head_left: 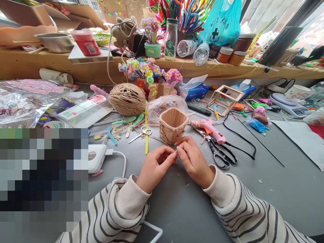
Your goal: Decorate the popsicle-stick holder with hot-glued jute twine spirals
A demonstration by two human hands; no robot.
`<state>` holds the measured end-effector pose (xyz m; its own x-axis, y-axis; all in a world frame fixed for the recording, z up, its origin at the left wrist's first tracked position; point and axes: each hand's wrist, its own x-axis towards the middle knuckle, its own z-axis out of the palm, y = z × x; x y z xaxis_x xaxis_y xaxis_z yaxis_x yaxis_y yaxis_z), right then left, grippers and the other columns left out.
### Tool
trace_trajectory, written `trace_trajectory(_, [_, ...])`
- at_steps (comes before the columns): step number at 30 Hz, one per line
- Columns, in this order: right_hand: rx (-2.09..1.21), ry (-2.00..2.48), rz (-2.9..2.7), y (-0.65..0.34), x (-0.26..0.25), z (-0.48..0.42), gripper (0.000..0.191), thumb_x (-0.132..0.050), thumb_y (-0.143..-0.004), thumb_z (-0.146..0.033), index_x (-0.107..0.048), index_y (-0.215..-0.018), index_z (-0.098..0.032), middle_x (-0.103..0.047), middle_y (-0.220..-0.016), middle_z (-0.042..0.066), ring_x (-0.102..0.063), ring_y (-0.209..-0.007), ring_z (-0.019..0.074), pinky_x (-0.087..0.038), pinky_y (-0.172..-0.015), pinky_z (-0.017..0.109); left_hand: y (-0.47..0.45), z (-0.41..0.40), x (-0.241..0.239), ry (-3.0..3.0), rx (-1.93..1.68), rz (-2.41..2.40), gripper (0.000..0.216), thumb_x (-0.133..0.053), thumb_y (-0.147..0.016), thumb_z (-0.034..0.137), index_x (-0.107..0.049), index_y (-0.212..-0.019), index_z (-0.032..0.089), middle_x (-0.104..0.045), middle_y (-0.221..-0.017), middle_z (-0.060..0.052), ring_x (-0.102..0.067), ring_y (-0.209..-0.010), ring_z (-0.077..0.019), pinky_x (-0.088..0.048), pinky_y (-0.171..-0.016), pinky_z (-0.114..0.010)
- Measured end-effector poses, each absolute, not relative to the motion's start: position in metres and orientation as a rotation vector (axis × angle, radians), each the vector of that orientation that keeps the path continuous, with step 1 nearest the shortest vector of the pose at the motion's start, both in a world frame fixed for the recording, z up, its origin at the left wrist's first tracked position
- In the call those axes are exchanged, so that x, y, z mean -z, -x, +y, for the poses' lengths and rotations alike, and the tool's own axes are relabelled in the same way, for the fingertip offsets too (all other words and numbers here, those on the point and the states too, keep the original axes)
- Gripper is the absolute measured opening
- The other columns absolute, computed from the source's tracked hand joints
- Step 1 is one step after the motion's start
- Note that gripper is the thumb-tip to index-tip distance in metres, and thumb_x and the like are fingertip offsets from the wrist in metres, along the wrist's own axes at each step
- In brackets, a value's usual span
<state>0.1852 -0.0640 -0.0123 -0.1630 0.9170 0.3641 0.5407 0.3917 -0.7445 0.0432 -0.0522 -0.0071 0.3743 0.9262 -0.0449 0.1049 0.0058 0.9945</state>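
Note:
My left hand (155, 167) and my right hand (193, 161) rest on the grey table, fingertips pinched together just in front of a small wooden-stick basket (172, 124) wrapped with jute twine at its base. Both hands are closed in a pinch; what lies between the fingertips is too small to make out. A strand of twine runs from the basket towards a big ball of jute twine (127, 98). Small silver scissors (141, 132) lie left of the basket. A pink glue gun (210, 129) lies to its right.
Black scissors (221, 155) and a black cord (240, 138) lie right of my hands. A white power bank (95, 158) with its cable sits at left. Pipe-cleaner flowers (149, 72), a stick frame (224, 98) and a digital scale (288, 104) stand behind. The back shelf (76, 64) is cluttered.

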Motion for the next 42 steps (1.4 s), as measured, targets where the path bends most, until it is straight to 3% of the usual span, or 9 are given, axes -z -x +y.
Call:
trace_trajectory(34, [-0.564,1.271,-1.829,-0.183,0.011,-0.065,0.022,-0.036,-0.085,-0.022,-0.049,-0.068,-0.016,-0.038,-0.072,0.002,-0.041,-0.074,0.0140,-0.039,-0.069,0.030,-0.044,-0.049,0.002,-1.101,-0.827,0.947,0.015,-0.060,-0.069,0.028,-0.059,-0.072,0.013,-0.060,-0.061,0.002,-0.058,-0.061,-0.0105,-0.047,-0.062,-0.021])
trace_trajectory(42, [-0.682,1.067,-1.855,-0.199,0.008,-0.059,0.012,-0.051,-0.079,-0.027,-0.053,-0.080,-0.016,-0.047,-0.078,0.003,-0.045,-0.071,0.0119,-0.042,-0.062,0.025,-0.038,-0.047,0.000,-1.124,-0.729,0.882,0.017,-0.059,-0.070,0.030,-0.057,-0.071,0.014,-0.058,-0.057,0.002,-0.053,-0.058,-0.0088,-0.043,-0.062,-0.021])
